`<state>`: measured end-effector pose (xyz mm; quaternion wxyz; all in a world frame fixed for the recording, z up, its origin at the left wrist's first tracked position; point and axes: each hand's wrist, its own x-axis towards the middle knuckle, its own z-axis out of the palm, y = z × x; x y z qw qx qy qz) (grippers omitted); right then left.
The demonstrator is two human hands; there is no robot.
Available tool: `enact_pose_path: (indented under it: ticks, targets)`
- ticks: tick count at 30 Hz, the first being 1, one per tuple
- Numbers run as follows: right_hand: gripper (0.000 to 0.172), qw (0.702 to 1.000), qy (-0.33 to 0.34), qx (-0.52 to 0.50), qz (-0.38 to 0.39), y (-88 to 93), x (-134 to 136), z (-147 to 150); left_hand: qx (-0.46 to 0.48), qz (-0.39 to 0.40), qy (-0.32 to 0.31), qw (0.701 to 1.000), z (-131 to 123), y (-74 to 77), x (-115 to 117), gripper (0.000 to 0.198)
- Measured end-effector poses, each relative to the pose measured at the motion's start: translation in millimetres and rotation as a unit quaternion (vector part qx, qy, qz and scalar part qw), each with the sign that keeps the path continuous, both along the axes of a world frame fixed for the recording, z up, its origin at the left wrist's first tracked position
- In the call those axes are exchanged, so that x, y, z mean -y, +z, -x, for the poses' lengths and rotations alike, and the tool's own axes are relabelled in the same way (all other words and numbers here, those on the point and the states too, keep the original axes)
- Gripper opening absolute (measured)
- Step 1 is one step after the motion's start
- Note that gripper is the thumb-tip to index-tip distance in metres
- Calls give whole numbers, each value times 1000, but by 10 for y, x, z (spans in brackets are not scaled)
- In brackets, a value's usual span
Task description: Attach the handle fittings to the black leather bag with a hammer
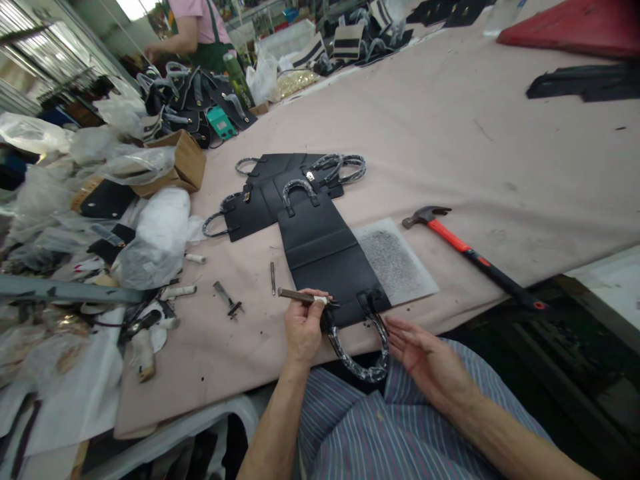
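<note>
My left hand (304,330) is closed around a metal punch (295,294) with a white wrapping, held nearly level over the near end of a black bag panel (325,243). A plastic-wrapped bag handle (364,371) loops off that end, over the table's front edge. Beside the loop's right side is my right hand (425,360), fingers stretched out; its fingertips are close to the handle, and I cannot tell if they touch it. The panel's far end carries another wrapped handle (299,190). A speckled white slab (395,260) lies partly under the panel.
A claw hammer (463,250) lies to the right. On the left are a thin metal rod (273,279), a small metal tool (229,301) and a cardboard box (187,160) among plastic bags. More black panels (250,210) lie behind. A person (200,33) stands at the far left.
</note>
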<state>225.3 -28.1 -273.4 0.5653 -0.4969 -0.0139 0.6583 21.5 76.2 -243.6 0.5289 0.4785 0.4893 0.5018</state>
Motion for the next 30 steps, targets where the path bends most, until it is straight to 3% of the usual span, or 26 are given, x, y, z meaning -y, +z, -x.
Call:
enact_pose_path:
  ticks: [4, 7, 10, 13, 19, 23, 30]
  targets:
    - [33, 985, 72, -153, -43, 6, -130, 200, -25, 9, -1, 1000, -16, 70, -21, 19]
    - [40, 974, 98, -189, -72, -20, -158, 308, -21, 16, -5, 1000, -14, 107, -31, 18]
    - [35, 969, 106, -194, -109, -44, -138, 352, -6, 35, 0, 999, -2, 153, -62, 21]
    - [29, 971, 106, -168, -136, 8, -154, 386, 25, 56, 10, 998, 4, 235, -119, 26]
    - [39, 979, 113, -77, -154, 222, -413, 624, 43, 92, 6, 995, -16, 378, -217, 33]
    - [54, 986, 106, 30, -122, 199, -573, 764, 37, 88, 4, 995, -17, 378, -239, 33]
    - [53, 980, 133, 69, -132, 150, -595, 743, 35, 75, 2, 997, 6, 370, -265, 32]
